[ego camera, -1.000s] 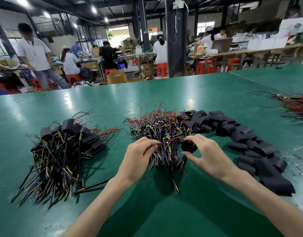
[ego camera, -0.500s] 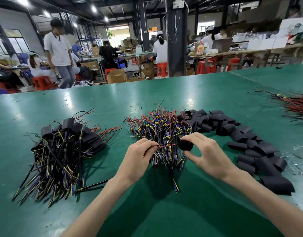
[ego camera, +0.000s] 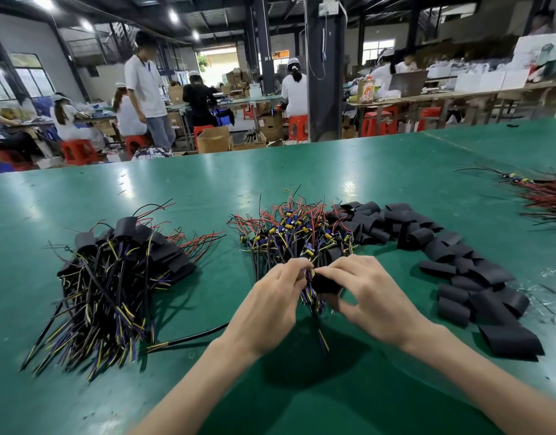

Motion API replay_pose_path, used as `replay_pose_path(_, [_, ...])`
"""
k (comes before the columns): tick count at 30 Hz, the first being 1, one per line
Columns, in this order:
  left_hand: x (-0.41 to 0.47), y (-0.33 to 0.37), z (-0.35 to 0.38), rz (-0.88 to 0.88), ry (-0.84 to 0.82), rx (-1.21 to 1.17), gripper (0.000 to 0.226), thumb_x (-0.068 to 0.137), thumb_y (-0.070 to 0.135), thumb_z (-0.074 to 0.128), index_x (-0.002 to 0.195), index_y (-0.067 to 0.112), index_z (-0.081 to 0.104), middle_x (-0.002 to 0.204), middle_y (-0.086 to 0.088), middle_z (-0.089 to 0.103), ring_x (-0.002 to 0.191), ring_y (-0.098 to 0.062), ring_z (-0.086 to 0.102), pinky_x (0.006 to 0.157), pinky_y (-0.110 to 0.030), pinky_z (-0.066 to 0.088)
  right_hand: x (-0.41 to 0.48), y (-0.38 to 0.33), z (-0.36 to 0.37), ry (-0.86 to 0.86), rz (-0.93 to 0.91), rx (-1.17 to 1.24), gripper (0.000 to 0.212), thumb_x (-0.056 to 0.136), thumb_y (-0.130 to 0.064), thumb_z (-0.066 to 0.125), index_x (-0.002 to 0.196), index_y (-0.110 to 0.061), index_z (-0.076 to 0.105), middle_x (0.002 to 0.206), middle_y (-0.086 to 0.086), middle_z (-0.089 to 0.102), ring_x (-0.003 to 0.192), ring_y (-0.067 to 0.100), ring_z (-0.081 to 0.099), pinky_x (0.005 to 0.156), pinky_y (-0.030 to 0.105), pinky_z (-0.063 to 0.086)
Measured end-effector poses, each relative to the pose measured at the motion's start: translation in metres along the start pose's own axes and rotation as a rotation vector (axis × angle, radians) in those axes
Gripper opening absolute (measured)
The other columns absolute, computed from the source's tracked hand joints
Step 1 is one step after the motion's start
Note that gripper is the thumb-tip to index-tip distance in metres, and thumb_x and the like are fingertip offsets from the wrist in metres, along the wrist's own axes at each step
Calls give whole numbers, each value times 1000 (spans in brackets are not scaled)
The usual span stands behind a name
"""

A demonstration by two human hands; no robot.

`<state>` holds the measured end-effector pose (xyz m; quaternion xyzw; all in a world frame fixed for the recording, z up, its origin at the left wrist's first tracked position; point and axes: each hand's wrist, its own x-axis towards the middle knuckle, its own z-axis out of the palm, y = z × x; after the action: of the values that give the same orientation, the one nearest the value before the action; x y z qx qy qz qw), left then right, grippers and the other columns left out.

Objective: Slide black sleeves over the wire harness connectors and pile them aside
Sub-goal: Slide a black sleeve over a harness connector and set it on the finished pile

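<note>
Black sleeve (ego camera: 325, 284) in right hand (ego camera: 370, 298) now meets wires (ego camera: 312, 301) in left hand (ego camera: 267, 306).

Left arm: bare forearm (ego camera: 191, 387) comes in over the near edge of the table (ego camera: 81, 387), angled right.
Left hand (ego camera: 270, 296): back up, fingers curled, tips pinching a thin bunch of wires (ego camera: 308, 279).
Right arm: bare forearm (ego camera: 474, 372) comes in from the near right corner, angled left.
Right hand (ego camera: 370, 296): back up, fingers curled over a black sleeve (ego camera: 327, 284), thumb under it.
Spacing: fingertips of both hands nearly meet.
</note>
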<state>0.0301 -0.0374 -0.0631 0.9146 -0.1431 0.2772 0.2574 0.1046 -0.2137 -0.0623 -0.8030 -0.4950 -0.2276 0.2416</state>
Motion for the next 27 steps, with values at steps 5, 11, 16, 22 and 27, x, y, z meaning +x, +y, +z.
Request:
replay_pose_path(5, [-4,-3,3,-53,-115,-130,43,93,13,48,131,25,30,106,9,46,85,-3,47,81,-20,42,0,-4,1,23,24,49,13,78,-10,71,90,-10,70,77,-1,63,70,23,60,74,31,42])
replay_pose_path(11, [-5,-30,-20,-102,-311,145,44,81,45,66,118,27,51,113,10,48,105,-8,40,98,-26,34,-1,10,-3,108,192,117,9,75,-5,77,79,-10,70,73,-1,65,65,25,58,64,39,49])
replay_pose_path(16, [-5,-43,-24,-200,-364,169,13,89,36,63,93,24,65,97,8,52,95,-10,41,93,-32,37,0,20,-6,160,243,151,10,74,-3,78,80,-8,71,72,-1,65,64,23,58,60,42,50])
replay_pose_path(22, [-7,-42,-13,-210,-371,141,19,88,43,62,90,26,54,93,13,51,92,-7,42,83,-20,37,-2,19,-5,139,212,163,10,75,-5,77,83,-7,71,74,-1,65,64,22,59,61,43,51])
replay_pose_path(27, [-6,-37,-14,-244,-332,90,15,96,30,54,86,22,46,83,13,50,78,-4,41,69,-15,31,-1,21,-5,103,207,149,16,74,-10,79,87,-7,71,78,2,67,69,26,62,66,44,52])
